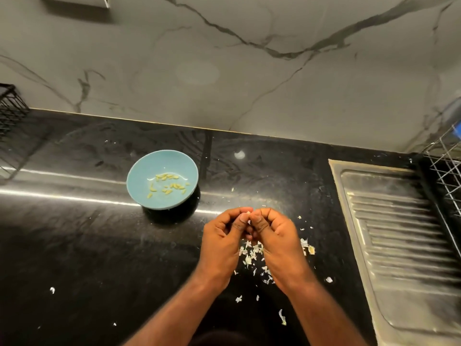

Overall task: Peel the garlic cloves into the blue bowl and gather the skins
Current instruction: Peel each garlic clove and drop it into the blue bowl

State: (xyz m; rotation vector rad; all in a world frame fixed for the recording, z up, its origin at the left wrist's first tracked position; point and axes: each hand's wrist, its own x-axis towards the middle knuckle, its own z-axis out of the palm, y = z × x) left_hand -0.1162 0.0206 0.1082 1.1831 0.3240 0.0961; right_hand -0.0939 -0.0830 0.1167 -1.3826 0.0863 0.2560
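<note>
A blue bowl [149, 168] sits on the black counter, left of centre, with several peeled yellowish garlic cloves [169, 184] in it. My left hand [222, 242] and my right hand [273, 239] meet fingertip to fingertip in front of the bowl, to its right. Both pinch one small garlic clove [248, 216], of which only a pale tip shows between the thumbs. Below and between the hands lies a loose pile of white garlic skins [252, 253], with more flakes scattered toward me.
A steel sink drainboard [399, 233] fills the right side, with a wire dish rack [446, 166] behind it. A black wire basket [10, 113] stands at the far left. A marble wall rises behind the black counter [87, 245]. Stray skin bits lie about, such as one [52, 290].
</note>
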